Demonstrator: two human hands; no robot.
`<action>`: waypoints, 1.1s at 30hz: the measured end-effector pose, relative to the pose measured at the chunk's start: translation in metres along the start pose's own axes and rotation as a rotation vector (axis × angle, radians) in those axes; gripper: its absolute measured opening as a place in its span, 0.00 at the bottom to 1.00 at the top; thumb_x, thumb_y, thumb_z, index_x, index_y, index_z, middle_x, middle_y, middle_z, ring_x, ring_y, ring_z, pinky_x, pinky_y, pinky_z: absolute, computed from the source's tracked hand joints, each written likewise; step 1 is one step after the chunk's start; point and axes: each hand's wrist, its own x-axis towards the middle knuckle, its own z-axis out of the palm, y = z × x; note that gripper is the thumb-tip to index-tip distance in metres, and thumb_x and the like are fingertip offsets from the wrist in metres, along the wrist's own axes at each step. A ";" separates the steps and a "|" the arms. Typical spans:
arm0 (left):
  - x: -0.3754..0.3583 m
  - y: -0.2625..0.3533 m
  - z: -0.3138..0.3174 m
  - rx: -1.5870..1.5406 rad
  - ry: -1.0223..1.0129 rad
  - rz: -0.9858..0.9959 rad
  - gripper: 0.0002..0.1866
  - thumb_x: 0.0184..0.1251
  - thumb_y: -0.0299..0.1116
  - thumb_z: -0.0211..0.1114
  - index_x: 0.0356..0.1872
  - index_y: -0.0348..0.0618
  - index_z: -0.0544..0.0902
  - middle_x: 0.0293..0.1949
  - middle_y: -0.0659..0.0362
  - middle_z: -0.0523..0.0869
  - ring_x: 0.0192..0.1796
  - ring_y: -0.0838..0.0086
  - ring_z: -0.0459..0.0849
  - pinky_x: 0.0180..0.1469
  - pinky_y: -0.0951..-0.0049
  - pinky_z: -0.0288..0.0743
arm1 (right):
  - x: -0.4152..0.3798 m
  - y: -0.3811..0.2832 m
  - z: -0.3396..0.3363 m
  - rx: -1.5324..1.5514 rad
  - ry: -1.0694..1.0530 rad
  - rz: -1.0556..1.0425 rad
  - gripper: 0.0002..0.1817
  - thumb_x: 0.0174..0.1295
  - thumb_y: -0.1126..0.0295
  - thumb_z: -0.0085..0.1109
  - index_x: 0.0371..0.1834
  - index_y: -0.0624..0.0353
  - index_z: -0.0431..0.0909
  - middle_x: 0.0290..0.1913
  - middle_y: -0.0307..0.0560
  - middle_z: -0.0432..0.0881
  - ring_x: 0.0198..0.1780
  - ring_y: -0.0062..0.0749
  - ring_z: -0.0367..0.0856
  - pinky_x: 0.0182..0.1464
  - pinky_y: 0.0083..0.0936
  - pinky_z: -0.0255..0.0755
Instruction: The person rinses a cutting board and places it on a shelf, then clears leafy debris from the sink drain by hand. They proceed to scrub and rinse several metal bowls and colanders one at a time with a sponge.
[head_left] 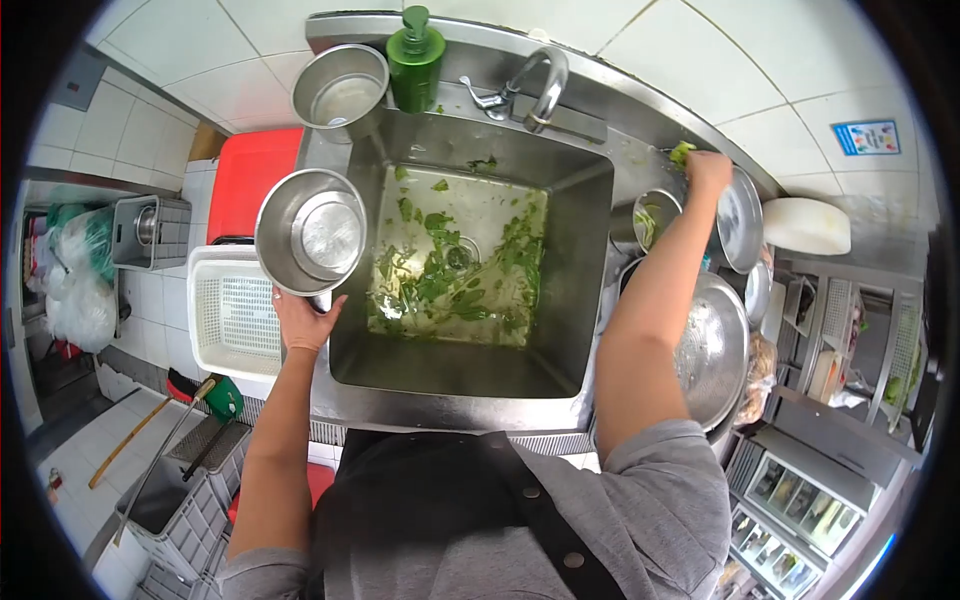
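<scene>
My left hand [306,318] is at the base of a metal pot [312,232], its fingers partly hidden under it and the thumb spread out to the right. At the sink's far right corner, my right hand [709,170] is closed on some green leaves [682,153]. Just below that hand stands a metal container [655,222] with greens inside. Between my arms, the steel sink [470,372] holds water and many loose green leaves [455,270]. A round metal lid or pan [739,222] is right beside my right forearm.
Behind the sink are a faucet [548,95], a green pump bottle [415,62] and another metal pot [341,92]. A white basket [236,315] and a red lid [250,180] lie at the left. A large metal colander [712,350] sits right of my right arm.
</scene>
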 end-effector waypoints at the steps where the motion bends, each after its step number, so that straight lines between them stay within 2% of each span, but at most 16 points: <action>1: 0.000 -0.001 0.001 -0.002 0.002 -0.007 0.42 0.46 0.57 0.75 0.57 0.37 0.74 0.58 0.43 0.75 0.65 0.44 0.66 0.72 0.47 0.53 | -0.022 0.009 -0.024 0.022 0.334 -0.119 0.15 0.50 0.61 0.59 0.16 0.61 0.82 0.24 0.52 0.84 0.29 0.41 0.85 0.33 0.33 0.77; 2: 0.000 -0.001 0.001 -0.001 0.006 -0.017 0.42 0.46 0.57 0.75 0.57 0.37 0.74 0.58 0.43 0.75 0.65 0.44 0.66 0.72 0.47 0.53 | -0.045 0.005 -0.062 0.014 0.331 -0.118 0.15 0.50 0.61 0.59 0.16 0.61 0.82 0.24 0.52 0.84 0.29 0.41 0.85 0.33 0.33 0.77; 4: -0.001 0.001 0.001 0.035 0.007 -0.031 0.42 0.46 0.58 0.74 0.57 0.38 0.74 0.58 0.44 0.75 0.64 0.45 0.67 0.71 0.47 0.53 | -0.080 -0.014 -0.131 0.420 0.192 0.176 0.09 0.40 0.72 0.62 0.21 0.69 0.86 0.20 0.63 0.82 0.23 0.54 0.83 0.29 0.45 0.76; 5: 0.000 0.001 0.001 0.042 -0.015 -0.024 0.42 0.47 0.59 0.74 0.58 0.38 0.74 0.59 0.44 0.74 0.65 0.45 0.67 0.72 0.46 0.53 | -0.085 0.000 -0.111 0.416 0.188 0.178 0.09 0.40 0.72 0.62 0.21 0.69 0.86 0.20 0.63 0.82 0.23 0.54 0.83 0.29 0.45 0.76; 7: 0.000 -0.001 0.003 0.048 -0.021 -0.026 0.43 0.48 0.61 0.73 0.58 0.38 0.74 0.60 0.44 0.74 0.65 0.45 0.67 0.72 0.45 0.52 | -0.099 0.024 -0.067 0.043 -0.065 0.091 0.27 0.59 0.55 0.52 0.42 0.76 0.76 0.43 0.68 0.79 0.46 0.62 0.80 0.49 0.63 0.69; 11: -0.001 -0.006 0.006 0.042 0.006 0.012 0.43 0.48 0.61 0.72 0.58 0.38 0.74 0.60 0.44 0.73 0.66 0.44 0.66 0.72 0.44 0.52 | -0.121 0.006 -0.076 0.506 -0.479 0.216 0.16 0.61 0.73 0.50 0.39 0.82 0.78 0.43 0.83 0.78 0.50 0.72 0.78 0.54 0.52 0.72; 14: -0.004 -0.010 0.010 0.068 -0.034 -0.021 0.43 0.47 0.61 0.73 0.59 0.40 0.74 0.60 0.43 0.73 0.66 0.43 0.65 0.72 0.44 0.51 | -0.144 -0.060 -0.104 0.483 -0.089 0.147 0.08 0.56 0.69 0.62 0.29 0.62 0.86 0.36 0.55 0.87 0.38 0.45 0.87 0.42 0.35 0.79; 17: -0.001 -0.010 0.009 0.026 -0.053 -0.030 0.39 0.49 0.58 0.72 0.58 0.44 0.76 0.59 0.44 0.73 0.66 0.43 0.65 0.71 0.44 0.52 | -0.194 -0.122 -0.031 0.801 -0.279 -0.125 0.09 0.54 0.64 0.68 0.33 0.56 0.88 0.28 0.47 0.86 0.29 0.32 0.83 0.36 0.30 0.76; 18: -0.001 -0.012 0.011 0.013 -0.051 -0.030 0.37 0.49 0.56 0.72 0.57 0.45 0.76 0.59 0.44 0.73 0.66 0.43 0.65 0.70 0.44 0.53 | -0.222 -0.136 0.009 0.777 -0.405 -0.150 0.14 0.54 0.61 0.70 0.37 0.58 0.87 0.33 0.51 0.86 0.36 0.37 0.85 0.42 0.30 0.76; 19: -0.001 -0.013 0.011 -0.008 -0.051 -0.028 0.35 0.48 0.52 0.72 0.56 0.45 0.77 0.58 0.45 0.73 0.65 0.43 0.65 0.68 0.44 0.54 | -0.250 -0.138 0.063 0.709 -0.640 -0.220 0.29 0.52 0.54 0.72 0.55 0.59 0.81 0.55 0.59 0.80 0.54 0.43 0.81 0.54 0.33 0.75; 21: -0.005 -0.016 0.015 -0.003 -0.057 -0.041 0.35 0.47 0.52 0.73 0.56 0.45 0.77 0.58 0.45 0.73 0.64 0.43 0.66 0.68 0.44 0.55 | -0.316 -0.128 0.158 0.540 -0.938 -0.146 0.48 0.52 0.44 0.71 0.72 0.56 0.64 0.74 0.58 0.61 0.70 0.47 0.66 0.65 0.41 0.67; 23: -0.003 -0.018 0.016 -0.026 -0.062 -0.035 0.35 0.45 0.51 0.73 0.55 0.45 0.78 0.57 0.45 0.74 0.62 0.44 0.67 0.67 0.45 0.56 | -0.362 -0.092 0.253 0.400 -1.269 0.291 0.60 0.50 0.35 0.68 0.80 0.49 0.46 0.80 0.51 0.44 0.76 0.49 0.54 0.70 0.47 0.61; 25: -0.002 -0.019 0.013 -0.006 -0.057 -0.023 0.35 0.45 0.51 0.73 0.55 0.44 0.78 0.57 0.45 0.75 0.62 0.44 0.68 0.66 0.45 0.57 | -0.398 -0.039 0.329 0.340 -1.171 0.602 0.63 0.46 0.30 0.67 0.80 0.44 0.44 0.80 0.50 0.45 0.76 0.49 0.54 0.70 0.49 0.62; 28: -0.001 -0.019 0.011 -0.005 -0.072 0.019 0.34 0.46 0.51 0.72 0.55 0.44 0.78 0.59 0.46 0.75 0.62 0.48 0.70 0.63 0.47 0.59 | -0.423 -0.002 0.402 0.609 -1.309 0.939 0.66 0.42 0.25 0.64 0.80 0.42 0.42 0.81 0.47 0.39 0.75 0.49 0.54 0.68 0.52 0.64; 30: -0.002 -0.021 0.013 -0.009 -0.114 0.015 0.33 0.48 0.51 0.71 0.56 0.45 0.78 0.59 0.49 0.76 0.62 0.50 0.70 0.62 0.48 0.60 | -0.400 -0.075 0.318 0.528 -0.993 1.146 0.62 0.44 0.23 0.58 0.80 0.41 0.45 0.79 0.48 0.43 0.74 0.54 0.54 0.65 0.56 0.64; 33: -0.004 -0.024 0.019 -0.055 -0.151 -0.013 0.30 0.52 0.52 0.68 0.55 0.47 0.79 0.58 0.52 0.77 0.62 0.52 0.70 0.63 0.48 0.59 | -0.379 -0.177 0.276 0.300 -0.823 1.025 0.60 0.46 0.20 0.52 0.79 0.41 0.47 0.78 0.52 0.41 0.73 0.61 0.53 0.64 0.62 0.62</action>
